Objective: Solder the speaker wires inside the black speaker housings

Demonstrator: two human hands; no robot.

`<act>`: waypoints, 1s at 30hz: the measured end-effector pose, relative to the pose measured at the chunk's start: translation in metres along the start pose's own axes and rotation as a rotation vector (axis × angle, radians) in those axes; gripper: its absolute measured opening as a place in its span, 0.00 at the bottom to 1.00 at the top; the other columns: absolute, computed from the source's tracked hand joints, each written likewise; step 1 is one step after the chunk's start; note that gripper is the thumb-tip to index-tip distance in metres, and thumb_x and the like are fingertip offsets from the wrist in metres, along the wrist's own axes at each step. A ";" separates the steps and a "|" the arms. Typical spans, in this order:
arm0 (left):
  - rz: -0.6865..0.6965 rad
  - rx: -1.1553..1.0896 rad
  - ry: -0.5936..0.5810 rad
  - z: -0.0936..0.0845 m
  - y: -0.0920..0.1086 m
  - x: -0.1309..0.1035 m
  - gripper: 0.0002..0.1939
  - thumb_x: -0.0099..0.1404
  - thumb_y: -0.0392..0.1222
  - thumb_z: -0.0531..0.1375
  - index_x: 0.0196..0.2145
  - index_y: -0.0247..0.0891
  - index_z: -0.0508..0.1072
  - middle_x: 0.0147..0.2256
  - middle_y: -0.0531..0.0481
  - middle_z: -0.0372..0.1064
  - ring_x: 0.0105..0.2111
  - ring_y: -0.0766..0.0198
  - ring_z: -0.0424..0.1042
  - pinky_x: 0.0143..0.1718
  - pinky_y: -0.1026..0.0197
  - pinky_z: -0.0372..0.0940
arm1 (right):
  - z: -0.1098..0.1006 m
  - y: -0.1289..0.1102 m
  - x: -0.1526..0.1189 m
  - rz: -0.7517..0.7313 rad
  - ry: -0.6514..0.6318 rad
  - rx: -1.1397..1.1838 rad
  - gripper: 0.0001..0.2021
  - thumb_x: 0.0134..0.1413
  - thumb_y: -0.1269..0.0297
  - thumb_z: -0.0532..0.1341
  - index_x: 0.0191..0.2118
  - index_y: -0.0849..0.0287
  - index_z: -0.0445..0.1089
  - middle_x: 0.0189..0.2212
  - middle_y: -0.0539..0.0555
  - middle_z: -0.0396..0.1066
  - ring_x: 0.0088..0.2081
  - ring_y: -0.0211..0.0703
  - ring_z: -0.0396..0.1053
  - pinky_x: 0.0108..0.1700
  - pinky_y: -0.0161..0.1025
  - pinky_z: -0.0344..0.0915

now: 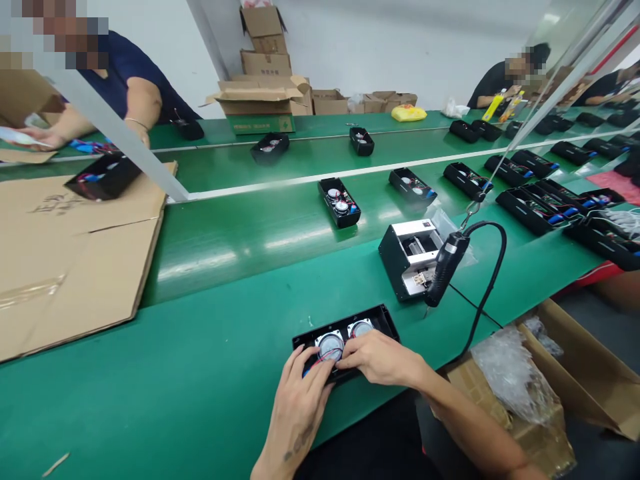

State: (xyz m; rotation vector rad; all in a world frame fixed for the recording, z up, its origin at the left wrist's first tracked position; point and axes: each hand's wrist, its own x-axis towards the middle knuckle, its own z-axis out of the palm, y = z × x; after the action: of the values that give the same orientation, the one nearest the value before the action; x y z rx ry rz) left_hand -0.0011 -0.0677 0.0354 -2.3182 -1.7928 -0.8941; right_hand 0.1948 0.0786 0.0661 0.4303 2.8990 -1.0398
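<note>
A black open speaker box [385, 320] lies on the green bench in front of me, with two round speaker drivers inside. My left hand [300, 393] is at its left end, fingers curled over the near wall beside the left driver [330, 347]. Fingers pinched, my right hand [383, 357] works at thin red and dark wires [327, 355] by that driver's near edge. The exact pinch point is hidden by my fingertips. Partly covered by my right hand is the second driver [361, 327]. A blue piece shows under my left fingers.
A black electric screwdriver [447, 267] hangs right of the box, before a screw feeder [413, 257]. Beyond runs a green conveyor [240, 233] with several speaker boxes [340, 201]. Flattened cardboard [75, 253] lies left; an open carton [585, 367] stands lower right. Co-workers sit opposite.
</note>
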 end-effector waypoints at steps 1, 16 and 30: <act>0.000 -0.008 -0.001 0.000 0.000 0.001 0.12 0.73 0.29 0.60 0.52 0.38 0.76 0.43 0.49 0.82 0.53 0.53 0.76 0.65 0.44 0.68 | 0.000 -0.001 -0.001 0.004 0.003 -0.001 0.21 0.69 0.78 0.56 0.54 0.54 0.83 0.50 0.53 0.85 0.45 0.42 0.80 0.42 0.37 0.65; 0.079 -0.041 -0.031 0.008 -0.016 0.006 0.13 0.70 0.32 0.63 0.51 0.40 0.76 0.39 0.48 0.82 0.45 0.54 0.80 0.55 0.48 0.74 | 0.021 -0.020 -0.005 0.003 0.106 -0.361 0.09 0.67 0.75 0.58 0.46 0.61 0.75 0.38 0.57 0.82 0.37 0.46 0.76 0.50 0.47 0.61; -0.492 -0.595 -0.614 -0.022 -0.065 0.099 0.25 0.52 0.50 0.74 0.44 0.44 0.71 0.34 0.60 0.77 0.22 0.68 0.71 0.24 0.65 0.63 | -0.062 -0.007 0.053 0.196 -0.114 -0.101 0.15 0.55 0.61 0.71 0.49 0.57 0.79 0.37 0.55 0.83 0.38 0.54 0.82 0.28 0.37 0.55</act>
State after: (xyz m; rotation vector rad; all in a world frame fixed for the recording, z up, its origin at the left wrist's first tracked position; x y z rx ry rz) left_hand -0.0541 0.0291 0.0829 -2.7691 -2.7539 -0.9317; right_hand 0.1453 0.1252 0.1124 0.6144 2.7277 -0.8570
